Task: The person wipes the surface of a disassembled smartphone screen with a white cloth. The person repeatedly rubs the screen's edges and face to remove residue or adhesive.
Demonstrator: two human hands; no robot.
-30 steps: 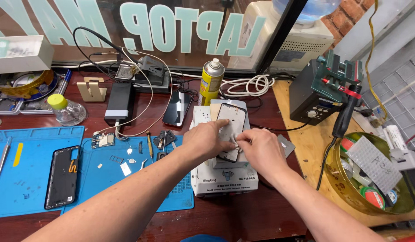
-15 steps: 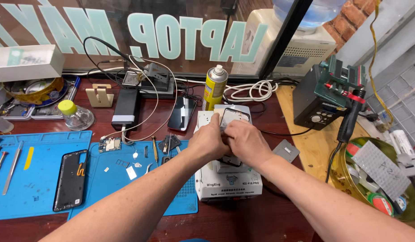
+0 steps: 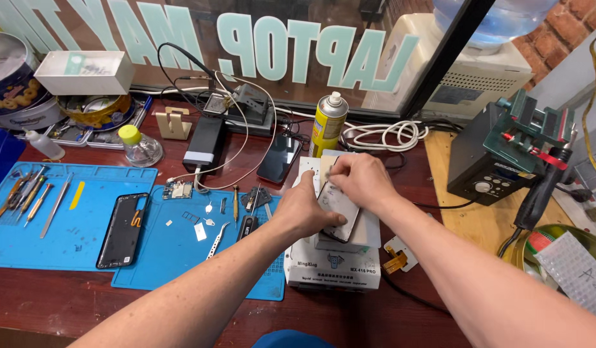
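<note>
A phone screen panel (image 3: 340,207), pale with a dark rim, lies on top of a white box-shaped heating machine (image 3: 333,263) at the middle of the bench. My left hand (image 3: 306,207) presses on the panel's left edge with the thumb under its lower end. My right hand (image 3: 361,181) rests on the panel's upper end, fingers curled over it. Both hands touch the panel.
Blue work mats (image 3: 72,225) on the left carry a dark phone frame (image 3: 122,229), tweezers (image 3: 217,238), screwdrivers and small parts. A yellow spray can (image 3: 327,124), another phone (image 3: 279,158), a black adapter (image 3: 204,142), coiled white cable (image 3: 383,134) and a soldering station (image 3: 498,158) stand behind and right.
My right hand has slid up to the panel's far end and my left hand has shifted to its left edge. The camera has come closer and tilted.
</note>
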